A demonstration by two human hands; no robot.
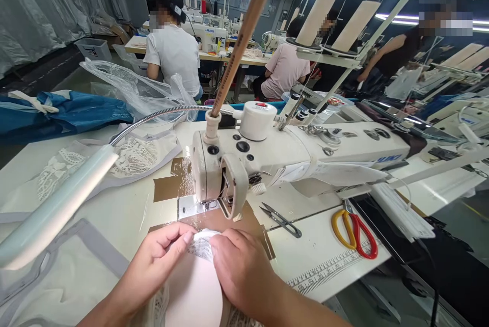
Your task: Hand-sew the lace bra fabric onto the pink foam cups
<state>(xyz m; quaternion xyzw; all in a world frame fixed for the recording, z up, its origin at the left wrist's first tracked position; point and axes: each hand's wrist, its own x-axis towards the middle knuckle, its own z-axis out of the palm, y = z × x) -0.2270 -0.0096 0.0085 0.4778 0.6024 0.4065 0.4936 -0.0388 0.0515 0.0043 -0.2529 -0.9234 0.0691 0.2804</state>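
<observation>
Just in front of the needle area of a white sewing machine (214, 179), my left hand (156, 255) pinches the left side of a white lace fabric piece (201, 248) between thumb and fingers. My right hand (244, 266) grips the same lace from the right, its thumb pressed on the edge. Below the lace, a smooth, pale, rounded pad (194, 291) hangs between both hands. The fabric is apart from the presser foot (208, 206). Part of the lace is hidden under my fingers.
Thread snips (281, 220) and red-and-yellow-handled scissors (353, 233) lie to the right, near a printed ruler (324, 271). Grey-edged lace pieces (133, 159) lie left, beneath a lamp (61, 205). A thread stand (328, 57) rises behind the machine. Several people sit or stand farther back.
</observation>
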